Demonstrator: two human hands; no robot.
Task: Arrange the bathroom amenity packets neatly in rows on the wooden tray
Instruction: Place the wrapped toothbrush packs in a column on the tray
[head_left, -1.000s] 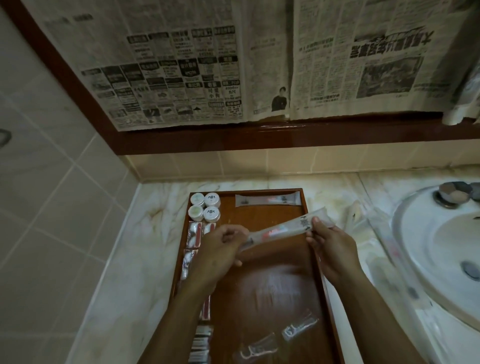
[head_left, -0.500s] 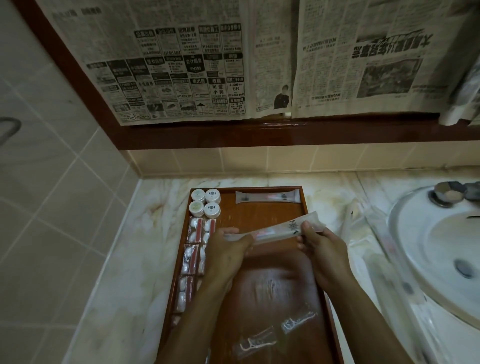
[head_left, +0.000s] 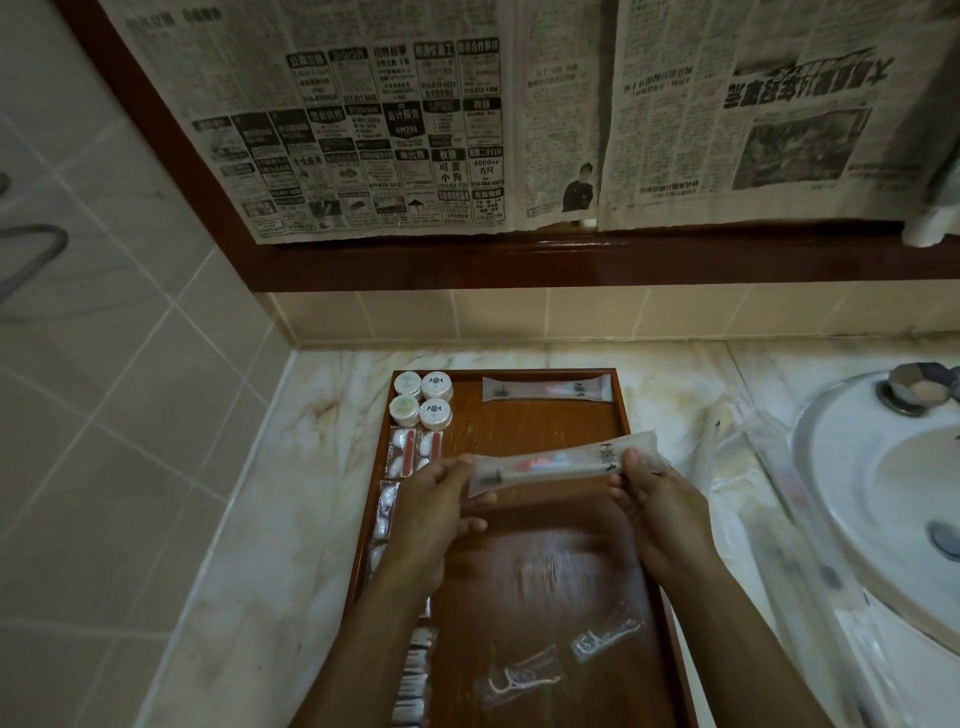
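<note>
Left hand (head_left: 434, 512) and right hand (head_left: 657, 499) each had a pinching grip on an end of the toothbrush packet (head_left: 563, 462), above the wooden tray (head_left: 535, 561). Best laid parallel, just toward 6 o'clock of the placed packet (head_left: 545, 388), ends flush.

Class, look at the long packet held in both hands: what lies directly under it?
Under the held packet is bare wood of the tray. The left hand covers part of the cotton-swab packets at the tray's left edge.

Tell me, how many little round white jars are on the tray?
4, in a two-by-two block at the wooden tray's far left corner: jars at. None looks hidden.
</note>
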